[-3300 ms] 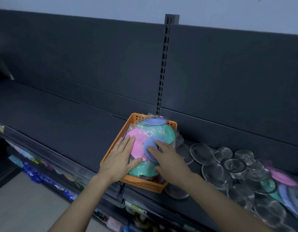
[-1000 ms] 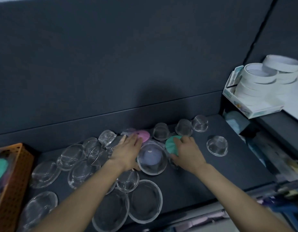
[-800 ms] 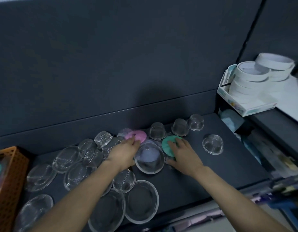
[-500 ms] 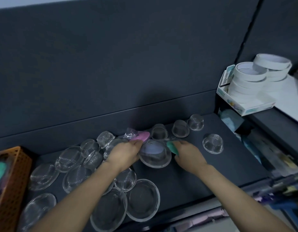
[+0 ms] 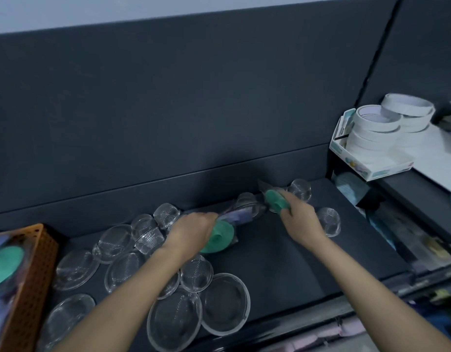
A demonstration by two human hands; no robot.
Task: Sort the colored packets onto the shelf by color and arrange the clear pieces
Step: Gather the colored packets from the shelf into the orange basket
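Where the left hand closes, packets blur together.

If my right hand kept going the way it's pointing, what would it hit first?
Probably the small clear cup just beyond the green packet that the right hand holds, then the shelf's back wall; depth is uncertain.
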